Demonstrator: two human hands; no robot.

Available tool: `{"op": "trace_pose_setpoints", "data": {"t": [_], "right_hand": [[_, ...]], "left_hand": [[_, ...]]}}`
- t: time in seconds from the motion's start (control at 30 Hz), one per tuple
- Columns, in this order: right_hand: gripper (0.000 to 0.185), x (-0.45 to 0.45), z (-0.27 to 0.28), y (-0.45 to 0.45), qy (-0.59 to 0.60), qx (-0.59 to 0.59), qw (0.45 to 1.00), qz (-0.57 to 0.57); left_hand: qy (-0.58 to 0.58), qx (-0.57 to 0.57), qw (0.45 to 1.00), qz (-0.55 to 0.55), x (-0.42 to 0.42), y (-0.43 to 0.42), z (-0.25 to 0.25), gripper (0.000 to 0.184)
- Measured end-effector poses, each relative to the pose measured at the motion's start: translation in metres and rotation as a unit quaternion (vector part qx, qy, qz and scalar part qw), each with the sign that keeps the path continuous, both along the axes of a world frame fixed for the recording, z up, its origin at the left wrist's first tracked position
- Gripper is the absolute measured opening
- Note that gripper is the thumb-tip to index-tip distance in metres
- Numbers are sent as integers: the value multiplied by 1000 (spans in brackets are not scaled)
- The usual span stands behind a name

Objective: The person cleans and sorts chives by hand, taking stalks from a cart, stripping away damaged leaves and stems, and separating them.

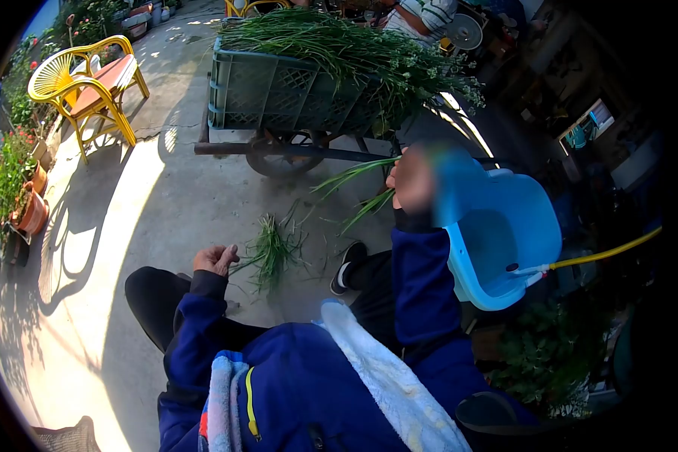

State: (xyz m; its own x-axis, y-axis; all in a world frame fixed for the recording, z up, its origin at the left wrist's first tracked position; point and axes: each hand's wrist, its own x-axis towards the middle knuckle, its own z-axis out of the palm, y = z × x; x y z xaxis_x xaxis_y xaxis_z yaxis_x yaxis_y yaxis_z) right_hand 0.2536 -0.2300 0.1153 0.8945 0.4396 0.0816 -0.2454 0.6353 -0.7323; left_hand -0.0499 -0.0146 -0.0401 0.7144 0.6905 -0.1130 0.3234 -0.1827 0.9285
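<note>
My right hand (408,187), partly smeared by a blur, is closed on a small bunch of garlic chives (358,175). The long green blades stick out to the left, beside the blue tub. Lower down on the left, my left hand (215,261) is closed, thumb against the curled fingers. Whether it pinches anything is too small to make out. Just right of that hand, a loose pile of chives (271,252) lies on the concrete between my feet. More chives (316,41), some with white flower heads, are heaped above the rim of a green plastic crate (256,90).
The crate rests on a wheeled cart (294,153) ahead. At my right stands a light blue tub (531,200) with a yellow hose (606,250) reaching its edge. A yellow chair (90,94) and potted plants (32,211) are at left. Another person (422,19) sits behind the crate.
</note>
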Motion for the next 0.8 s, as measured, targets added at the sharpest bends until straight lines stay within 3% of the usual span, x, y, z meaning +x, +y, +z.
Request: {"op": "trace_pose_setpoints", "data": {"t": [0.1,0.23,0.3,0.37,0.47,0.57,0.6,0.7,0.8], "right_hand": [[23,2,-2,0,5,11,999,34],[23,-8,1,5,31,9,998,60],[22,-21,7,10,28,-8,998,47],[21,-28,5,14,21,-25,998,58],[18,-34,-3,21,37,-33,993,104],[18,-58,8,30,99,-13,986,133],[18,-68,13,32,111,-11,984,141],[19,-73,9,35,122,-2,979,163],[22,-62,-1,32,138,15,974,180]], "left_hand": [[-23,122,990,70,9,-5,-5,29],[-177,9,984,10,17,-29,19,22],[-200,33,977,-65,22,-50,47,19],[-219,100,964,-113,29,-71,83,31],[-204,195,950,-131,43,-84,88,48],[-203,181,951,-149,57,-85,69,58],[-242,195,943,-121,62,-89,75,50],[-187,-38,954,-232,62,-86,67,31],[-190,-121,947,-228,56,-91,61,23]]}}
